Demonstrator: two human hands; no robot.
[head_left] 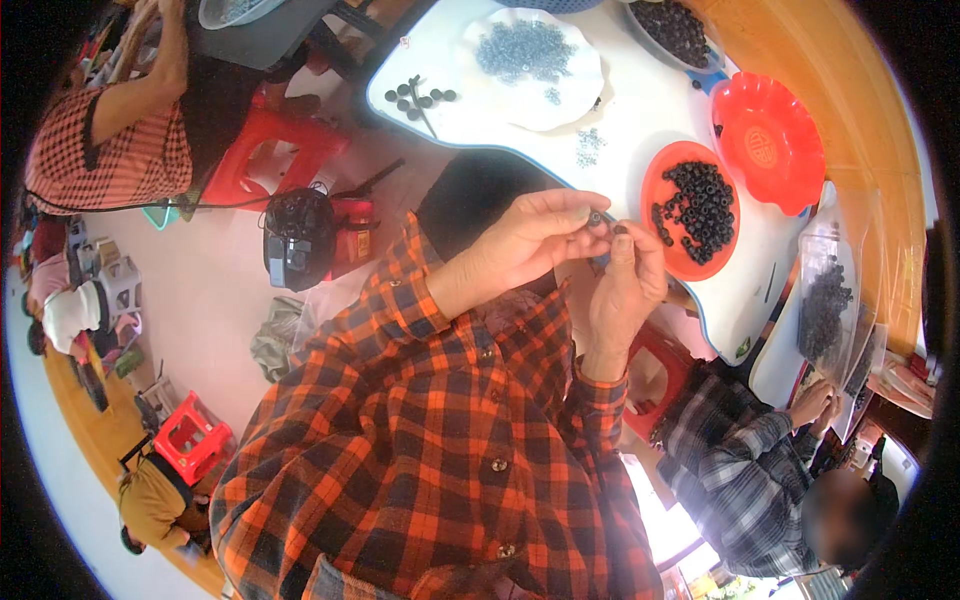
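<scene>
My left hand [540,235] and my right hand [625,285] meet in front of me, fingertips together, above the near edge of a white table [650,110]. The left fingers pinch a small grey piece [596,216]. The right thumb and forefinger pinch a small black ring [620,230] right beside it. The two bits touch or nearly touch; I cannot tell which. Just right of my hands, a red dish [660,175] holds a heap of black rings [700,210]. Both my sleeves are orange plaid.
The table also carries an empty red scalloped dish [768,140], a white plate [590,95] of pale beads, a bowl of black rings [672,30], loose rings [415,95] and a bagged heap [825,310]. A co-worker's hand [815,405] works lower right. Red stools [275,140] and a black tool [298,240] stand on the floor.
</scene>
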